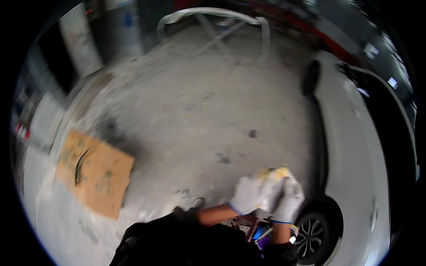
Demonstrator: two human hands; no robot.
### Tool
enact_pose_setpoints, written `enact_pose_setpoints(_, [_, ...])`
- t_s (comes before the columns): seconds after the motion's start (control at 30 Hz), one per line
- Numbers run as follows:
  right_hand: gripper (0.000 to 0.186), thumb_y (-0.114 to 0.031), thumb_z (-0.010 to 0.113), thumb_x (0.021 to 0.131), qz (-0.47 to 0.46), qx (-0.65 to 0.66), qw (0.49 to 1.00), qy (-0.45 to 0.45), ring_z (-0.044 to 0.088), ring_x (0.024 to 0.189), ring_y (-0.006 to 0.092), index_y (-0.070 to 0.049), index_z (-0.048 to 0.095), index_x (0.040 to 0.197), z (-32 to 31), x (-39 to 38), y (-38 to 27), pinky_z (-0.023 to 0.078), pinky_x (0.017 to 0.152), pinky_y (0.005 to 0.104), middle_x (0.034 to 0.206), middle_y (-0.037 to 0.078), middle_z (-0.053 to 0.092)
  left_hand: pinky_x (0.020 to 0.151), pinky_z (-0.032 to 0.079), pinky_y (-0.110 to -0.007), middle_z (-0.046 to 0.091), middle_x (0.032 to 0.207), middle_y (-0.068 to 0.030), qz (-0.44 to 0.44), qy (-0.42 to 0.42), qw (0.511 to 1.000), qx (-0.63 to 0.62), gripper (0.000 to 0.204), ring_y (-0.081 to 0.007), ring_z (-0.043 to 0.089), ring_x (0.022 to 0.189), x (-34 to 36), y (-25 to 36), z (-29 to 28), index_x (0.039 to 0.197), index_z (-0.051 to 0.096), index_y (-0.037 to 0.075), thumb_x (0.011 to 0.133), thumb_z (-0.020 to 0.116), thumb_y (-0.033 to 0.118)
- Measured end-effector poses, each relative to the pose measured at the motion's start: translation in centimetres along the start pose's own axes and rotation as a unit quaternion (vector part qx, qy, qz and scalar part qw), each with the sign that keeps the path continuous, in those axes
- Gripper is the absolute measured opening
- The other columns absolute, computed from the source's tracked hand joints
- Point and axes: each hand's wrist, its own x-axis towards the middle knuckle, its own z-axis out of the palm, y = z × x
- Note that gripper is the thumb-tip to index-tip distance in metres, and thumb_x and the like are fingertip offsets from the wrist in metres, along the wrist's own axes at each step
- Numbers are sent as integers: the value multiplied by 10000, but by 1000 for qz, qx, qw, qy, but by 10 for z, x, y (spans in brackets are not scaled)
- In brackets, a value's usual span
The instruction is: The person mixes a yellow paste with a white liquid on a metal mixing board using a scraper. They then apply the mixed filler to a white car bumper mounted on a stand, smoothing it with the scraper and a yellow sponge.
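Note:
My left hand [249,193] and my right hand [290,198] are close together at the lower right, both in white knit gloves with blue-edged cuffs. Their fingers are curled in toward each other around a pale bundle with yellow patches [279,173]. Motion blur keeps me from telling whether this is a separate item or part of the gloves. Beneath my wrists, partly covered by them, a jumble of small objects shows, among them a blue piece [258,233] and something purple.
A white car [355,146] stands close on my right, its dark wheel [309,235] beside my right forearm. Flattened brown cardboard [100,177] lies at left, bearing a dark curved strip [80,166]. Far ahead, a white bumper-like part [213,12] rests on a crossed stand [217,39].

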Motion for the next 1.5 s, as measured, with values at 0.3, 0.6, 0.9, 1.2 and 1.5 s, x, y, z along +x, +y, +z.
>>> enact_pose_setpoints(0.3, [116, -107, 666, 941, 66, 200, 972, 104, 593, 764, 54, 2, 694, 971, -15, 0, -2, 480, 723, 211, 889, 3, 693, 543, 498, -418, 634, 680, -179, 25, -19, 980, -197, 173, -371, 647, 603, 16, 45, -15, 1016, 662, 31, 941, 620, 181])
enact_pose_setpoints(0.6, [76, -59, 613, 952, -192, 266, 918, 224, 601, 776, 91, -6, 664, 968, -84, 28, -63, 496, 743, 246, 911, 43, 674, 475, 475, -435, 602, 616, -159, 144, -100, 968, -179, 187, -341, 619, 525, 15, 62, -17, 947, 649, 73, 964, 599, 253])
enact_pose_setpoints(0.9, [279, -135, 703, 902, -87, -58, 978, -178, 617, 876, 125, 5, 707, 1143, -110, -11, -74, 489, 781, 263, 1018, 98, 720, 585, 465, -351, 586, 665, -143, 18, -35, 962, -271, 199, -268, 546, 561, 50, 55, -31, 909, 692, 31, 965, 582, 187])
enact_pose_setpoints(1.2, [392, -78, 639, 744, -526, -430, 734, 5, 631, 1030, 188, -182, 710, 1115, -63, -32, -90, 500, 868, 338, 1160, 2, 674, 629, 492, -342, 676, 764, -141, 13, 8, 958, -286, 208, -232, 624, 640, 53, 46, -41, 958, 710, 15, 982, 559, 155])
enact_pose_setpoints(1.5, [410, -97, 665, 713, -502, -389, 772, 23, 617, 1011, 179, -172, 719, 1112, -60, -50, -60, 520, 839, 332, 1147, -11, 678, 643, 502, -334, 705, 806, -135, 13, 32, 957, -289, 230, -229, 657, 680, 41, 51, -35, 973, 713, -2, 989, 543, 151])
